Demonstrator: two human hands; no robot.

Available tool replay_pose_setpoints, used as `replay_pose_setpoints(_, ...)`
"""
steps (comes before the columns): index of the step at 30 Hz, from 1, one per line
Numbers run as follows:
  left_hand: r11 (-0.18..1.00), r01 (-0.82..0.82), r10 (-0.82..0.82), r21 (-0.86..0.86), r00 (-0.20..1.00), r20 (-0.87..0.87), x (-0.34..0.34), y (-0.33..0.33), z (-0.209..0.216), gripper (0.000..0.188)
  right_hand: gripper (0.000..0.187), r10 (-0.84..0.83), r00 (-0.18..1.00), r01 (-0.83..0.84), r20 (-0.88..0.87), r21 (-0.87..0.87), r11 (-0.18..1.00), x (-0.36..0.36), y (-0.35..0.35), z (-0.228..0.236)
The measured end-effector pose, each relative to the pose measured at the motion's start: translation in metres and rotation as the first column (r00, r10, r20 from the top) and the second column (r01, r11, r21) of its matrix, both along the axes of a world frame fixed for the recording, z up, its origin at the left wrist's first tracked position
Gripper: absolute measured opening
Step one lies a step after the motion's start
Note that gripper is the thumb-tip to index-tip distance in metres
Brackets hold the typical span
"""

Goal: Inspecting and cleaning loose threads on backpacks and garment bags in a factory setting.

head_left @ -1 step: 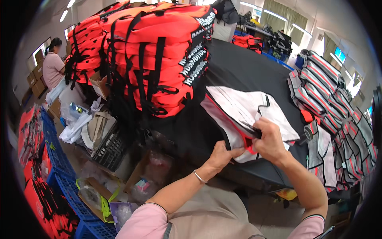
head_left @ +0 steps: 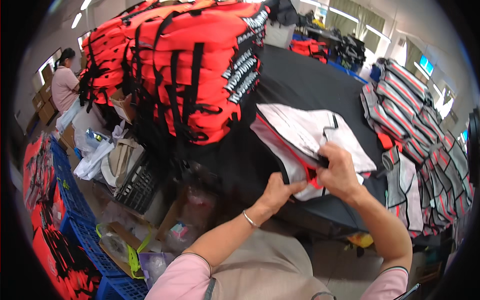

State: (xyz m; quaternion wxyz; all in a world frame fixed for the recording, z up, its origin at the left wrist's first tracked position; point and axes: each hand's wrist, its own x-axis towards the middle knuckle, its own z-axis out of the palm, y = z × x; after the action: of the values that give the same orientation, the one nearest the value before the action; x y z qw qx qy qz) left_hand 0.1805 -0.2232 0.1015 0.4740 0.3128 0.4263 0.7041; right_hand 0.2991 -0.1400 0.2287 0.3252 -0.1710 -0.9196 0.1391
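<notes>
A white sewn fabric piece [head_left: 312,132] with black edging lies partly spread on the black tabletop, its layers parted to show a red-orange inside. My left hand [head_left: 278,191] pinches its near left edge between thumb and fingers. Just to the right, my right hand [head_left: 339,172] is closed on the upper layer and the dark edging beside the red part. The two hands are close together, with the red fabric [head_left: 311,175] showing between them. The fingertips of both hands are partly hidden by the cloth.
A tall stack of orange sewn pieces with black straps [head_left: 192,75] stands at the left. Grey-and-white pieces with red trim [head_left: 405,110] are piled at the right on the black table [head_left: 300,75]. Blue crates [head_left: 75,200] and a black crate [head_left: 137,185] stand lower left. Another person [head_left: 65,85] is far left.
The whole view has shifted slightly. Both hands keep nearly the same hold on the white fabric piece.
</notes>
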Motion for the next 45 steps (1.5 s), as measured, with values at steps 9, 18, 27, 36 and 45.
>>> replay_pose_setpoints(9, 0.989, 0.040, -0.040, -0.143, 0.999, 0.004, -0.008, -0.021, 0.011, 0.024, 0.014, -0.028, 0.999, 0.031, 0.040, -0.087, 0.996, -0.007, 0.010, 0.000)
replay_pose_setpoints(18, 0.975, 0.042, -0.011, -0.217, 0.990, 0.141, 0.008, -0.016, 0.007, 0.026, 0.016, -0.032, 0.999, 0.034, 0.026, -0.098, 0.995, -0.011, 0.000, -0.021)
replay_pose_setpoints(27, 0.911, -0.082, 0.052, -0.404, 0.995, -0.085, 0.013, -0.004, 0.030, 0.037, 0.014, -0.070, 0.995, 0.082, 0.075, -0.173, 0.982, 0.001, 0.031, 0.014)
replay_pose_setpoints(36, 0.940, -0.015, -0.012, -0.341, 0.997, -0.079, 0.009, -0.018, 0.000, 0.041, 0.015, -0.022, 0.996, 0.046, 0.085, -0.294, 0.955, 0.005, 0.031, -0.011)
replay_pose_setpoints(45, 0.815, -0.321, 0.579, 0.483, 0.422, -0.697, 0.023, -0.037, 0.014, 0.054, 0.014, -0.027, 0.997, 0.030, 0.070, -0.037, 0.999, 0.000, 0.021, 0.000)
